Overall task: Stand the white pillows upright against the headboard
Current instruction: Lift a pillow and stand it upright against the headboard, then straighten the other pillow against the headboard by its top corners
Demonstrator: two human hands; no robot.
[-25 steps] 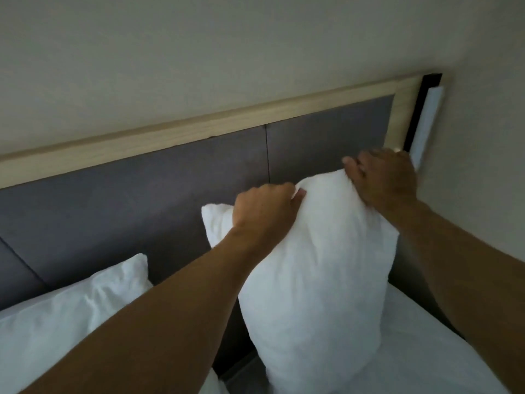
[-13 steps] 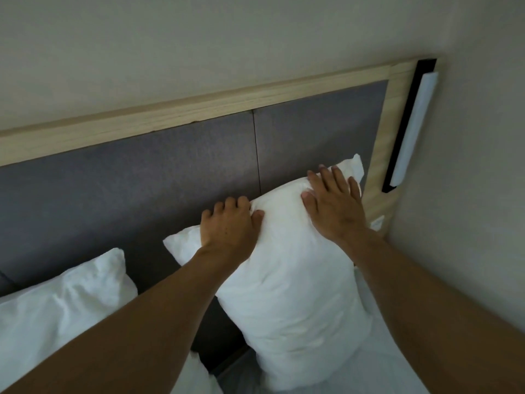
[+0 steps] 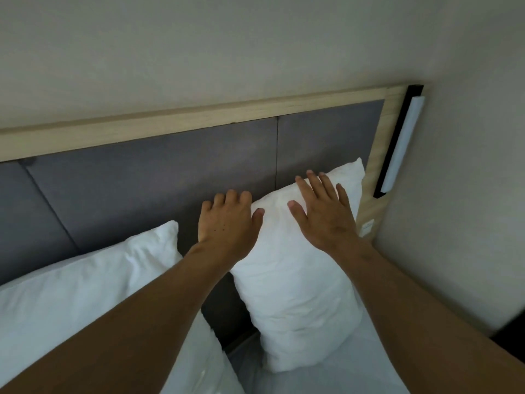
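Note:
A white pillow [image 3: 298, 294] stands upright on the bed, leaning against the grey padded headboard [image 3: 142, 180] near its right end. My left hand [image 3: 227, 226] lies over the pillow's top left corner with fingers loosely curled, the thumb on the fabric. My right hand [image 3: 324, 211] rests flat on the pillow's upper front, fingers spread. Neither hand grips the fabric. A second white pillow [image 3: 85, 285] leans against the headboard at the left, partly hidden by my left forearm.
The headboard has a light wooden frame [image 3: 199, 120]. A black-backed white light bar [image 3: 400, 146] is fixed at its right end, beside the side wall [image 3: 468, 194]. White bedding [image 3: 326, 376] lies below the pillows. A dark gap runs between the two pillows.
My hands let go of the pillow's top edge and opened flat on it. The pillow went from held up to leaning on the headboard. The view dropped, and the left pillow now shows more.

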